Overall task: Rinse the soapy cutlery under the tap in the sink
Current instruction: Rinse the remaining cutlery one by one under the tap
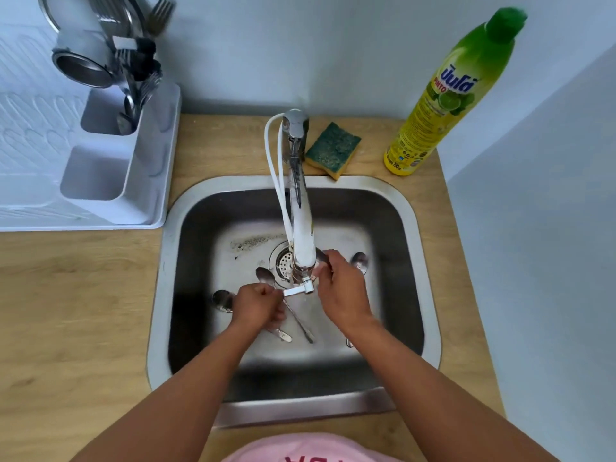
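Note:
The steel sink holds several spoons on its bottom. One spoon lies by the drain, another spoon pokes out left of my left hand, and a third spoon lies right of my right hand. The tap reaches over the drain and has a small white lever at its spout. My left hand is closed, with its fingertips pinching the lever's left end. My right hand grips a spoon whose bowl sticks up beside the spout.
A green-and-yellow sponge lies behind the sink, beside the tap base. A tall dish soap bottle stands at the back right. A white drying rack with cutlery and metal cups sits on the wooden counter to the left. Walls close off the back and right.

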A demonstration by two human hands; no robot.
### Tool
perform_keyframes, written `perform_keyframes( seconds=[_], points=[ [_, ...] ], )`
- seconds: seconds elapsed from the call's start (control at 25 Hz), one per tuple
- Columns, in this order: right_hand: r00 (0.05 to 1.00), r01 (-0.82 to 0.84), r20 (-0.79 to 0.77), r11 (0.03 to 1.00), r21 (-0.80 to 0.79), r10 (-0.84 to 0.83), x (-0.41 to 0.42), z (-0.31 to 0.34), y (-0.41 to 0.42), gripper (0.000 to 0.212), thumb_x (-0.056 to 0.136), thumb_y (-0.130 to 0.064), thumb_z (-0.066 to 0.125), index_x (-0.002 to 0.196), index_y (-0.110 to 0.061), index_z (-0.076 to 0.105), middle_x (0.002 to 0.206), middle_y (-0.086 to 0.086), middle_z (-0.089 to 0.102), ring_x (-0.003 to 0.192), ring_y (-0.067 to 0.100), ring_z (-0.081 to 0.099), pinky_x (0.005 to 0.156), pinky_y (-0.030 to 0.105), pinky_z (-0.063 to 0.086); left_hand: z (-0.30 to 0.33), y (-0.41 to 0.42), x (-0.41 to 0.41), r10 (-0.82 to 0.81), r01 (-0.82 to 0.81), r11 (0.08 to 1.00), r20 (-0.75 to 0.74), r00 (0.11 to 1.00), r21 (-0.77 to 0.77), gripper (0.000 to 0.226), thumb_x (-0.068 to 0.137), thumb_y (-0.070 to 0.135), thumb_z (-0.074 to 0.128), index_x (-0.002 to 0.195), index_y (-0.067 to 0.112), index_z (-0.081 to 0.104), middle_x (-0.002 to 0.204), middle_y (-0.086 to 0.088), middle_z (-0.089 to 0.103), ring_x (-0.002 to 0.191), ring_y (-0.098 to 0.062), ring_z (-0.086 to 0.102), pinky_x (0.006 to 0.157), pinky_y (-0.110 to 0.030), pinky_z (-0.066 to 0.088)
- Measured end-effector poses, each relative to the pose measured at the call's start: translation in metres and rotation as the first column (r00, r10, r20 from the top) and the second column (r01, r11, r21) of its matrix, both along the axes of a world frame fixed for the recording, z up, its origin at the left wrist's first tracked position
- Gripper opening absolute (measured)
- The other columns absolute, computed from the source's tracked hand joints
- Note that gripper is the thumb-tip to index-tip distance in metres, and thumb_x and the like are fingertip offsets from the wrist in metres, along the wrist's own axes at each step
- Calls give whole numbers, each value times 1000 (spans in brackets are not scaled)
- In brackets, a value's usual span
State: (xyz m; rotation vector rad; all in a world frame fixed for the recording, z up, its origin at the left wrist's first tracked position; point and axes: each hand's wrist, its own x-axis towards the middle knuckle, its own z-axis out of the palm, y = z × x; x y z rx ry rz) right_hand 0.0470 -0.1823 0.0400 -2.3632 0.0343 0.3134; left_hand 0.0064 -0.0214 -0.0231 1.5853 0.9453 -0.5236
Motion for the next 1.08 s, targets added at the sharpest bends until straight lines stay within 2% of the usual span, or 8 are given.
perform_keyframes(
  seconds=[0.16,0.48,0.56,0.64,0.76,0.88,1.0,1.08],
  points=[
    [929,266,-207,942,-205,-308,14,-22,-49,27,95,-2,51,121,-2,57,114,30,69,105,47,66,85,43,53,19,-12,-1,39,-21,989,122,992,-143,18,92,4,68,100,-12,67,73,-18,74,62,-28,75,52,-33,59],
    [951,-106,-304,872,-477,-51,2,-9,-57,53,88,-1,54,139,-3,43,134,23,56,120,43,60,97,43,50,55,-20,-2,-12,94,951,268,963,-295,10,93,13,71,97,4,71,76,-16,76,68,-29,77,55,-35,63],
    [978,-136,-201,903,-407,57,-7,4,-47,47,91,-7,57,137,-5,52,134,19,56,121,39,58,100,41,49,59,-17,-8,-32,121,949,291,956,-291,11,92,17,73,97,7,73,78,-14,77,66,-25,76,54,-33,60],
    [986,-73,-156,989,-129,53,-18,20,-30,26,98,-21,57,120,-12,68,119,11,69,108,30,66,93,38,52,63,-15,-12,-33,122,952,305,952,-279,13,91,22,75,93,9,76,78,-9,76,64,-20,73,55,-31,59],
    [915,94,-399,930,355,60,-35,40,1,21,100,-30,54,103,-23,74,99,1,78,83,19,77,73,37,62,67,-9,-18,-38,133,951,320,947,-281,15,93,22,72,93,10,79,77,-4,74,65,-18,72,56,-30,58],
    [929,125,-368,907,402,35,-36,47,19,18,99,-28,59,89,-26,75,82,-5,77,77,13,75,69,33,63,74,-4,-23,-110,213,927,319,941,-308,16,96,13,65,89,9,80,75,-5,75,62,-15,68,55,-29,58],
    [970,105,-244,919,379,-10,-31,51,25,20,91,-22,67,73,-27,75,61,-13,73,56,-3,66,53,16,51,80,2,-24,-76,181,915,287,955,-361,19,96,9,62,86,7,78,78,-7,75,59,-17,67,52,-30,57],
    [982,107,-185,928,357,-42,-29,53,27,21,87,-20,69,70,-29,75,65,-8,76,60,3,70,55,23,55,84,6,-22,49,57,923,263,964,-380,21,96,15,62,89,4,79,80,-12,75,58,-18,68,51,-31,57]
  ],
)
